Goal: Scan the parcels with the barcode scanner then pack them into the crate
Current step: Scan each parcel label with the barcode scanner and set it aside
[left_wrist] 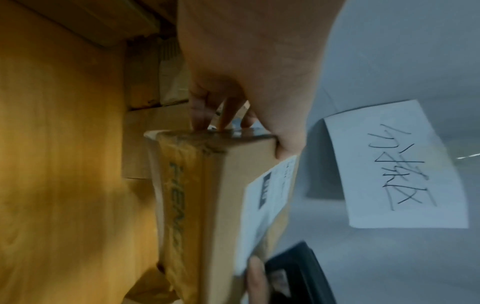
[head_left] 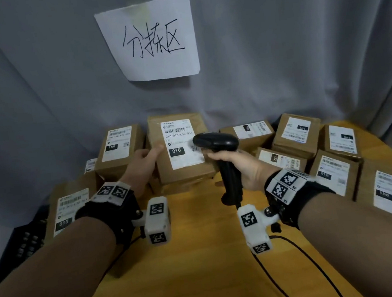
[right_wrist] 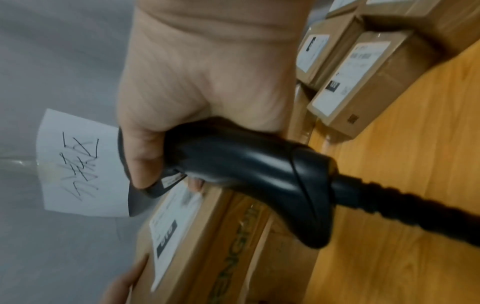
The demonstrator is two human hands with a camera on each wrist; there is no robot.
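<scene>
My left hand (head_left: 146,162) grips the left edge of a brown cardboard parcel (head_left: 185,168) with a white "010" label, thumb on top and fingers under its side. It is lifted and tilted toward me. The left wrist view shows the same parcel (left_wrist: 233,185) edge-on with my fingers (left_wrist: 223,115) on its end. My right hand (head_left: 238,165) holds the black barcode scanner (head_left: 216,143) by its handle, the head over the label's right side. In the right wrist view the scanner (right_wrist: 246,168) sits above that parcel (right_wrist: 202,236).
Several labelled cardboard parcels lie on the wooden table (head_left: 196,257), at the back left (head_left: 117,149) and across the right (head_left: 338,174). A dark crate (head_left: 25,241) at the left holds one parcel (head_left: 68,210). The scanner cable (head_left: 306,262) trails toward me. A paper sign (head_left: 152,39) hangs behind.
</scene>
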